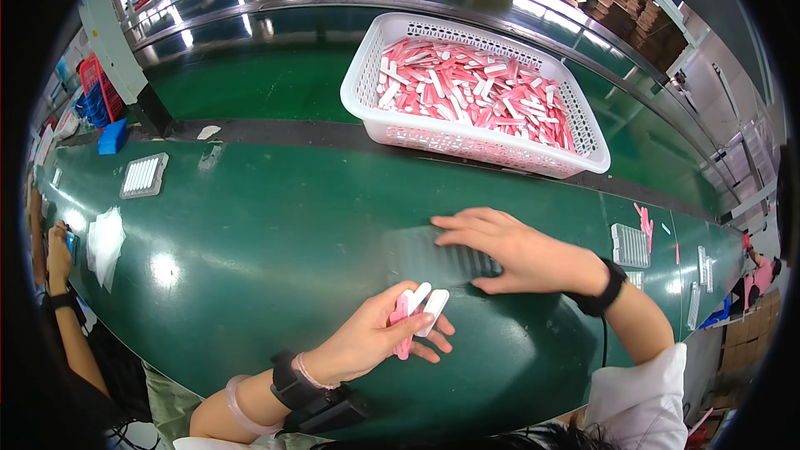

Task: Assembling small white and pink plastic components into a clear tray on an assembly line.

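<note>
Several small flat strips, pink and white point(433, 312), are pinched between the thumb and fingers of my left hand point(383, 329), just above the green table point(250, 283). My right hand point(529, 254) grips the right end of a clear plastic slotted tray point(417, 255), thumb at the near side and fingers at the far side. Motion smears the tray, so I cannot tell whether its slots hold anything. It lies just beyond my left hand.
A white perforated basket point(475, 137) full of pink and white strips stands behind my hands. At the left are a tray of white strips point(144, 175) and clear plastic bags point(105, 243). More slotted trays point(630, 246) and loose pink pieces point(644, 221) lie right. Another person's hand point(58, 258) is far left.
</note>
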Available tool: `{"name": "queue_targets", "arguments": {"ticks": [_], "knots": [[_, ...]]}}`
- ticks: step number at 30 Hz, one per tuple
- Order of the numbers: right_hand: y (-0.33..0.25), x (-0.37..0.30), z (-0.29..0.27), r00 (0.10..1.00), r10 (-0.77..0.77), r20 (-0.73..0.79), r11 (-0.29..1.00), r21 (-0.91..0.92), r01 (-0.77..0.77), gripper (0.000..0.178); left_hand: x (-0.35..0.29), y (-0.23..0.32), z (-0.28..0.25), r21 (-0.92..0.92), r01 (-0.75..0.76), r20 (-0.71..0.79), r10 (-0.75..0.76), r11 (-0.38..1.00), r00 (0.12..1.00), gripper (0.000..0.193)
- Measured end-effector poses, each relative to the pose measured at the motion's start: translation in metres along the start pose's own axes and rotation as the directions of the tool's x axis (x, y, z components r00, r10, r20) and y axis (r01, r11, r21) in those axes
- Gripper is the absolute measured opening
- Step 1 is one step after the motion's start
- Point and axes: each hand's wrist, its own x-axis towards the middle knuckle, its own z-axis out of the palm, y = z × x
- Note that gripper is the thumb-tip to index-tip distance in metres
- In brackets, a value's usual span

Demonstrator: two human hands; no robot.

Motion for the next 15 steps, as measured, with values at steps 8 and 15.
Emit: {"name": "queue_targets", "arguments": {"ticks": [8,15], "knots": [[-0.057,-0.008,0.022,0.874,0.483,-0.059,0.598,0.751,-0.28,0.034,-0.001,0.002,0.008,0.229,-0.028,-0.006,0.03,0.973,1.0,0.018],[-0.056,0.003,0.024,0.856,0.5,0.131,0.426,0.823,-0.375,0.017,0.002,-0.006,0.005,0.153,-0.023,0.104,0.007,0.988,0.995,0.026]]}}
